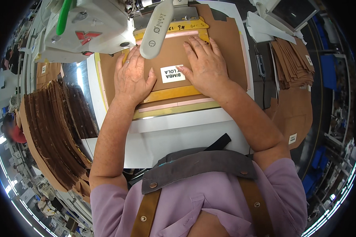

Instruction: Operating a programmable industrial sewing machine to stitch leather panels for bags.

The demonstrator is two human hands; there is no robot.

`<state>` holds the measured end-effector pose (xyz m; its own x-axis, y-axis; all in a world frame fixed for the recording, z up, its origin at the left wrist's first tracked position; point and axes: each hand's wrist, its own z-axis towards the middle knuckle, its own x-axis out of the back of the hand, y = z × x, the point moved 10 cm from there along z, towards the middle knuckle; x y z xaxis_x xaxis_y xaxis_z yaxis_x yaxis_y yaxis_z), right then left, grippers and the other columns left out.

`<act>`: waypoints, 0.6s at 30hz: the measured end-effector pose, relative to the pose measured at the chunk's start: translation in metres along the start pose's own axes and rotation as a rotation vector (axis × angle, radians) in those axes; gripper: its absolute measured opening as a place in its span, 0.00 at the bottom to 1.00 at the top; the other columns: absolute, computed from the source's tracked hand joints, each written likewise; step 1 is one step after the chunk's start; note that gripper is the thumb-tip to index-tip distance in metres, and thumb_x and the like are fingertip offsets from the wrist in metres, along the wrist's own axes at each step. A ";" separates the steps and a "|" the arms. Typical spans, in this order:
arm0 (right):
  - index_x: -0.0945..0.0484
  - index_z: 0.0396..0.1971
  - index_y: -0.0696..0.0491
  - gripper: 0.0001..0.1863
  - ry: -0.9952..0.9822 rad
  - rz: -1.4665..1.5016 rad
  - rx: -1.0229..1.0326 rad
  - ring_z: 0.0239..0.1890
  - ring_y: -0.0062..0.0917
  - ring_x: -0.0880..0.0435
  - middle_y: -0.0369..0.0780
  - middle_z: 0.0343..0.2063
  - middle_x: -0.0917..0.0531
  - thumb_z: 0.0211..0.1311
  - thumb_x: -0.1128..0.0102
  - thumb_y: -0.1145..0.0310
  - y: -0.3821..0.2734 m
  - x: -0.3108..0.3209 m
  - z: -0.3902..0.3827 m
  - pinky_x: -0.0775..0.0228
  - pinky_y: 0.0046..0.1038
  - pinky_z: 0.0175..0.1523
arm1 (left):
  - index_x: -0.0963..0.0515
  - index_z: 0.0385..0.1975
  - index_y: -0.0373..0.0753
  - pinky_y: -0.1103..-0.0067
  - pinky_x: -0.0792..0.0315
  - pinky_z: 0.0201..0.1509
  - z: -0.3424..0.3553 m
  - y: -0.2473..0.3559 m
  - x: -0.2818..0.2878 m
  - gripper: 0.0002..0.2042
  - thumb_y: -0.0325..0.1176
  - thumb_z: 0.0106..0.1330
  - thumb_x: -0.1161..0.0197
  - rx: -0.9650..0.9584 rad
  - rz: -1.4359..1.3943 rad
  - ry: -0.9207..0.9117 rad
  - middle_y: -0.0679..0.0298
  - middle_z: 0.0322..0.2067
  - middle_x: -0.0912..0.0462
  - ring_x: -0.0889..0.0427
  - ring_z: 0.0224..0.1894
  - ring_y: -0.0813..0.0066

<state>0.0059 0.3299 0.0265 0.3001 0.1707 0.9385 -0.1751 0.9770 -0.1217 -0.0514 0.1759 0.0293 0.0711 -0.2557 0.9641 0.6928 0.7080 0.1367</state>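
Note:
Both my hands lie flat on a brown fabric panel (162,57) that is spread over the white work table. My left hand (132,75) rests at the panel's left part, fingers stretched toward the machine. On the right, my right hand (205,63) presses down with fingers spread, its thumb at the edge of a white printed label (170,75). A yellow frame (166,94) surrounds the middle of the panel, its near bar just below the label. At the far side the frame meets a metal clamp plate (186,15).
A white sewing machine head (87,29) stands at the upper left, with a grey-white lamp (156,29) hanging over the panel. Stacked brown pieces (55,126) lie at the left; more brown pieces (292,63) lie at the right. A screen (294,14) stands at the far right.

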 end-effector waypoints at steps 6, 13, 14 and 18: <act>0.29 0.64 0.64 0.41 -0.178 -0.164 0.026 0.72 0.43 0.34 0.54 0.64 0.27 0.71 0.47 0.39 -0.004 -0.012 0.007 0.54 0.53 0.78 | 0.26 0.62 0.31 0.60 0.40 0.73 0.003 0.012 0.008 0.29 0.39 0.63 0.35 -0.011 0.008 0.030 0.49 0.60 0.21 0.24 0.64 0.54; 0.31 0.65 0.67 0.45 -0.274 -0.144 0.062 0.72 0.51 0.36 0.60 0.63 0.29 0.70 0.48 0.37 -0.008 -0.021 0.012 0.58 0.54 0.79 | 0.27 0.65 0.35 0.60 0.41 0.73 -0.001 0.009 0.000 0.29 0.41 0.65 0.35 0.003 -0.065 -0.009 0.50 0.64 0.25 0.28 0.68 0.56; 0.31 0.65 0.67 0.45 -0.282 -0.139 0.070 0.72 0.52 0.37 0.60 0.63 0.30 0.70 0.48 0.36 -0.008 -0.021 0.012 0.58 0.55 0.79 | 0.27 0.66 0.38 0.59 0.42 0.73 0.000 0.009 0.000 0.29 0.42 0.65 0.35 0.005 -0.054 -0.025 0.50 0.64 0.25 0.27 0.67 0.56; 0.31 0.67 0.63 0.44 -0.255 -0.105 0.054 0.73 0.53 0.38 0.61 0.62 0.29 0.70 0.48 0.36 -0.007 -0.021 0.009 0.60 0.55 0.79 | 0.27 0.68 0.47 0.57 0.44 0.73 0.002 0.014 -0.003 0.29 0.43 0.66 0.36 -0.014 0.016 -0.076 0.51 0.64 0.25 0.27 0.67 0.57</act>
<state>-0.0077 0.3187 0.0104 0.0744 0.0248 0.9969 -0.2073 0.9782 -0.0089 -0.0435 0.1876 0.0286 0.0278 -0.1930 0.9808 0.7019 0.7024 0.1183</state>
